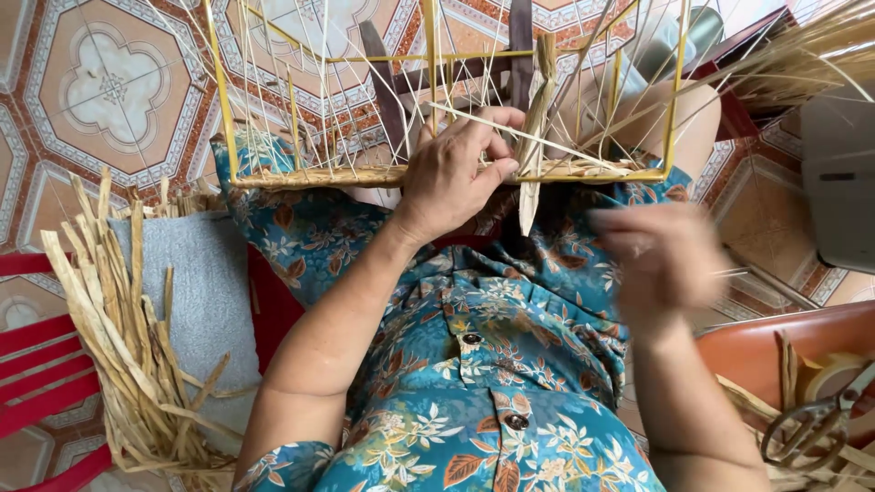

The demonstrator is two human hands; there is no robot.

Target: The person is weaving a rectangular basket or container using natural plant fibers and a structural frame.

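A yellow wire frame (221,100) rests on my lap, with thin pale straw spokes standing up from a woven straw band (319,176) along its near edge. My left hand (454,173) presses on that band and pinches a flat dried straw strip (531,137) against it. My right hand (663,260) hovers blurred over my lap, below the frame's right corner; whether anything is in it cannot be told.
A bundle of dried straw strips (128,337) lies on a grey cloth (205,292) over a red slatted stool (36,364) at left. Scissors (811,424) and a tape roll (834,369) sit in a brown tray (775,342) at right. Patterned floor tiles (109,82) surround me.
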